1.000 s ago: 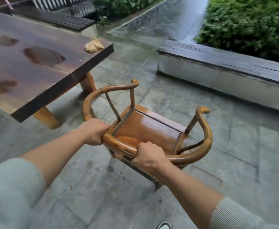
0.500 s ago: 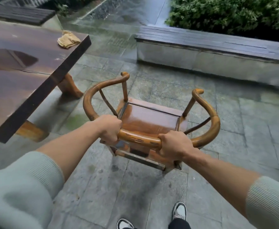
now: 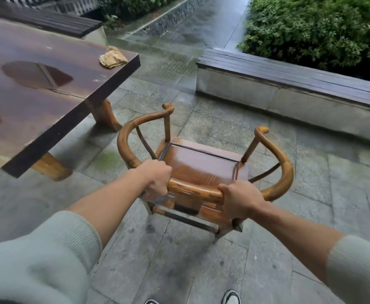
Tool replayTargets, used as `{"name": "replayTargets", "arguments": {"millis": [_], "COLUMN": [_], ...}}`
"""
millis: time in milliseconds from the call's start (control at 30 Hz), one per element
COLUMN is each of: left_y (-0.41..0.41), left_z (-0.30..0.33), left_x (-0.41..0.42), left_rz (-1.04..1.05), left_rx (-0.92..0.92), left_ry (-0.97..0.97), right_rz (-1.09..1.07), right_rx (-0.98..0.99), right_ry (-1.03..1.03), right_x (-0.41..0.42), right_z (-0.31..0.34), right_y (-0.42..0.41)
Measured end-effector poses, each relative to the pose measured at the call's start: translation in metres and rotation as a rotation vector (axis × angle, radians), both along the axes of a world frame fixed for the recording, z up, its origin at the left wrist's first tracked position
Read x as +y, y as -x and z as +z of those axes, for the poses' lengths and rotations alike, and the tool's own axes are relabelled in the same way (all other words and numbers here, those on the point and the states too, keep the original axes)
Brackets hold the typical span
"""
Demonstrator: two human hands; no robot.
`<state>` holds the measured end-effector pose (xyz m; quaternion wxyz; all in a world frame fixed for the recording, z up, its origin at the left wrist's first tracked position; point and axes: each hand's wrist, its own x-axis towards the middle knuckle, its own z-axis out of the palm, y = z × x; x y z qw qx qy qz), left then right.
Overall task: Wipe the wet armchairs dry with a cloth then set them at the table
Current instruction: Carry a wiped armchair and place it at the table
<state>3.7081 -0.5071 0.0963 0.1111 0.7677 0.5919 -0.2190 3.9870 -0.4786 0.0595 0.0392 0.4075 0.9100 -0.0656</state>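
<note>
— Both hands, left (image 3: pixel 156 179) and right (image 3: pixel 240 201), wrap the chair (image 3: pixel 201 170) rail; we carry it off the table (image 3: pixel 48 95) corner.
— Cloth (image 3: pixel 112 57) sits at that corner, wiping likely done.

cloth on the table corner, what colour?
Tan-yellow, crumpled; the cloth shows in the head view on the dark brown table.

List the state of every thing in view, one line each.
Armchair: upright, held by its curved back rail, seat glossy.
Left hand: grips the back rail.
Right hand: grips the back rail.
Cloth: crumpled, lying at the table's far corner.
Table: top shows dark patches, likely puddles.
Bench: slats dark and shiny, looks wet.
Paving: looks damp.
</note>
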Motion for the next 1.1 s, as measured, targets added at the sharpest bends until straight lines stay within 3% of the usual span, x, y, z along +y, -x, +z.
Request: {"name": "replayTargets", "arguments": {"millis": [233, 533, 1100], "left_y": [-0.001, 0.02, -0.072], "left_z": [-0.01, -0.018, -0.011], "left_x": [-0.004, 0.005, 0.099], "left_rz": [0.193, 0.688, 0.97], "left_rx": [-0.074, -0.034, -0.056], "left_ry": [-0.029, -0.079, -0.092], "right_rz": [0.206, 0.684, 1.024], "right_rx": [-0.11, -0.139, -0.159], "right_ry": [0.006, -0.035, 0.003], "right_x": [0.079, 0.199, 0.341], "right_z": [-0.004, 0.008, 0.01], "right_y": [0.015, 0.116, 0.098]}}
